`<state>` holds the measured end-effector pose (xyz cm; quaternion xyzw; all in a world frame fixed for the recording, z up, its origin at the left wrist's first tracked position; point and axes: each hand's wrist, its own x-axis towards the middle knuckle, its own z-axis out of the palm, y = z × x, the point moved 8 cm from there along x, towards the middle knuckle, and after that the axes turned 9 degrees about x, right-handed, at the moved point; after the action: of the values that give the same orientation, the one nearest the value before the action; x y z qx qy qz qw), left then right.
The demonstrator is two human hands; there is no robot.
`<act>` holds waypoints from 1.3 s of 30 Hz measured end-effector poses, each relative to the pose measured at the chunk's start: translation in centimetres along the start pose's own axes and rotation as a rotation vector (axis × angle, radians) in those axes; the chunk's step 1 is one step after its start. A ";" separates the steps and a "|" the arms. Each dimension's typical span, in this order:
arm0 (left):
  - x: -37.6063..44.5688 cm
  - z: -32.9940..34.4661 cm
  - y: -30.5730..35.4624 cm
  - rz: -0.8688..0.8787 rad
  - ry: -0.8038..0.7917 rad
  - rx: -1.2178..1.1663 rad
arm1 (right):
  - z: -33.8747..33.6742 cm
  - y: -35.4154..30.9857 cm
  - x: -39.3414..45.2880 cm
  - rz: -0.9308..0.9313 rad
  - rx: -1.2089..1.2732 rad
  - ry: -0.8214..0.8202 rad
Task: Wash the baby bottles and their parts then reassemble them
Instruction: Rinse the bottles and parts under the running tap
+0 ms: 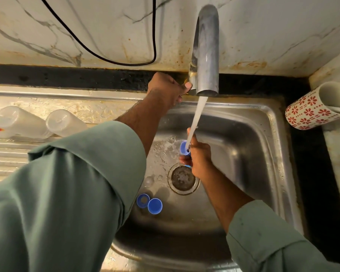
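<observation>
Head view: a blue bottle cap (184,147), pinched in the right hand (199,156), catches the tap stream (196,114) and should be turned so water sweeps its inside, while the left hand (168,88), above, grips the tap (205,55) base and two blue parts (149,203) wait below.

Kitchen corner under warm, yellowish light. Rear wall (106,26) of white marble-veined panels with rust-coloured stains, crossed by a looping black cable (114,59). Dark stone worktop (310,173) surrounding a stainless-steel sink (263,146) with ribbed drainboard (6,160) and central drain strainer (183,178). Chrome tap (206,52) running. Red-flowered white mug (312,108) at right.
</observation>
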<state>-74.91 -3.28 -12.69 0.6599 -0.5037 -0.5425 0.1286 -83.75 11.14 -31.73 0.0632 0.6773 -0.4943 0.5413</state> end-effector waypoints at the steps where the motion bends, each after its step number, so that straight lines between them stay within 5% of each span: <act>1: 0.0 -0.1 0.1 0.001 0.023 -0.020 | -0.2 -0.2 0.1 -0.028 -0.059 0.017; 5: -0.1 -0.1 0.2 -0.003 0.037 -0.032 | -0.1 -0.9 0.3 -0.056 -0.197 -0.006; 8: -0.1 -0.2 0.2 -0.005 0.034 -0.002 | 1.3 -0.8 -0.2 -0.007 -0.232 -0.172; 11: 0.4 -0.2 0.3 0.027 0.044 0.037 | 2.3 -1.6 -0.9 -0.213 -0.197 -0.345; 19: 0.5 -0.2 -0.1 0.031 0.063 0.060 | 1.5 -3.2 -2.0 -0.563 -0.682 -0.295; 25: 0.9 -0.3 -0.3 0.023 0.086 0.082 | 0.2 -2.8 -2.4 -0.662 -0.779 -0.355; 32: 1.1 -0.3 -0.8 -0.017 0.079 0.024 | 1.4 -5.7 -4.7 -0.662 -0.410 -0.277; 39: 0.7 0.1 -1.5 -0.037 0.068 0.068 | 1.0 -6.7 -6.3 -0.775 -0.477 -0.207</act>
<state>-74.24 -3.12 -14.24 0.6912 -0.5049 -0.5045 0.1129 -84.69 9.90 -22.64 -0.3704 0.6883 -0.4941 0.3807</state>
